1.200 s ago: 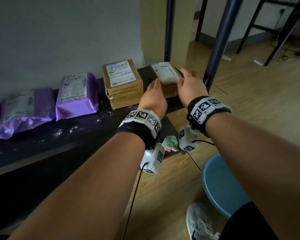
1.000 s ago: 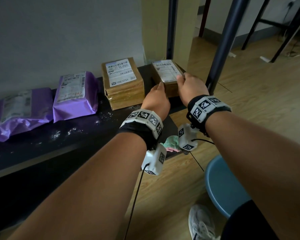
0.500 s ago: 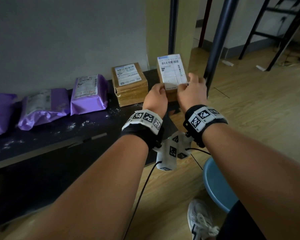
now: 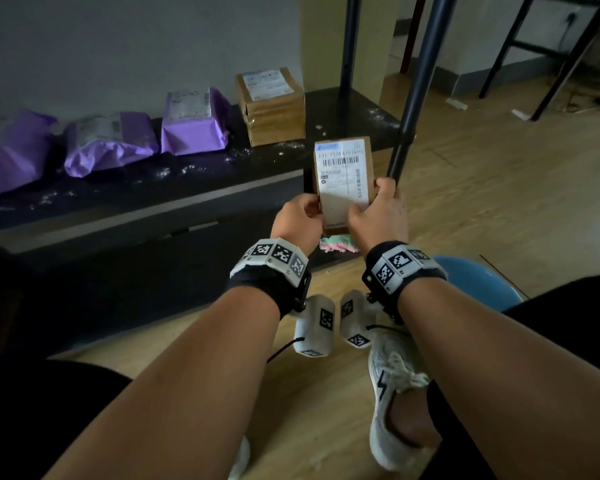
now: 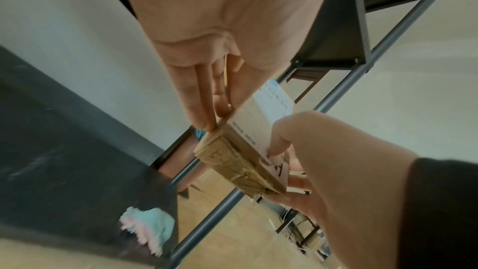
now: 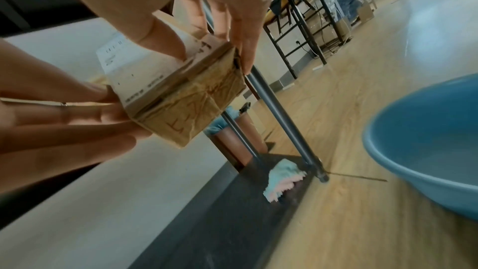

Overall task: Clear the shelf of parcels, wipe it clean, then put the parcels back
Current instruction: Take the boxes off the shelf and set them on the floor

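Note:
A small brown cardboard parcel point(image 4: 343, 181) with a white label hangs in the air in front of the dark shelf point(image 4: 187, 181), label facing me. My left hand point(image 4: 300, 218) pinches its left edge, thumb on the label and straight fingers behind. On the other edge my right hand point(image 4: 376, 211) grips it the same way. The left wrist view shows the parcel's point(image 5: 240, 163) taped end between both hands, and so does the right wrist view point(image 6: 191, 97). A larger brown parcel point(image 4: 271, 105) and three purple bag parcels point(image 4: 194, 123) lie on the shelf, which is speckled with white dust.
A pink and teal cloth point(image 4: 336, 244) lies on the low board under my hands. To the right a blue basin point(image 4: 478, 282) stands on the wooden floor. A dark shelf post point(image 4: 416, 81) rises just right of the parcel. My white shoe point(image 4: 392, 393) is below.
The small parcel has come up off the shelf's right end and toward me, tipping until its label faces me. Both hands kept hold of it.

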{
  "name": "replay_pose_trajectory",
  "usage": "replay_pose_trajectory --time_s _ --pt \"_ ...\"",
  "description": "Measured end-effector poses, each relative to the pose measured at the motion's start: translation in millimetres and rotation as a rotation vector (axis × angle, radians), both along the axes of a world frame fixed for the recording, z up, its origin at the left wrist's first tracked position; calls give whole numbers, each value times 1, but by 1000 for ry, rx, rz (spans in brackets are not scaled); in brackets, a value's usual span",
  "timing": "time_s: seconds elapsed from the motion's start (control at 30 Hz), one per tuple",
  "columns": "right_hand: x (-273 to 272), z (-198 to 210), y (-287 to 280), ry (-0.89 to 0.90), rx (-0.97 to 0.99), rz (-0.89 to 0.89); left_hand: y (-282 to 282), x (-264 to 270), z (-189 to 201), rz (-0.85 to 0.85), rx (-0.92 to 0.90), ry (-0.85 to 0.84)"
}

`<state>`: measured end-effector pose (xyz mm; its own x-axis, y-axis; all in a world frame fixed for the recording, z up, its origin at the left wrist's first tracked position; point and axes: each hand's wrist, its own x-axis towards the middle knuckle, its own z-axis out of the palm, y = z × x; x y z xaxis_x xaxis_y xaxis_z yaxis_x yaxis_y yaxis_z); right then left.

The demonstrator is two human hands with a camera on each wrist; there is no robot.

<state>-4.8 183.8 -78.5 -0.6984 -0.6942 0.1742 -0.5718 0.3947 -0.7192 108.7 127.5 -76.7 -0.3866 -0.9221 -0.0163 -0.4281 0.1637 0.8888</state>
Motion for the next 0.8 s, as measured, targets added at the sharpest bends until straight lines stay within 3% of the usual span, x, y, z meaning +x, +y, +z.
replay_pose_trajectory --time_s 0.37,0.8 --pt "35 -121 22 -151 413 158 24 45 -138 99 269 -177" --pt "45 -214 -38 -299 764 266 -24 55 -228 110 565 -391"
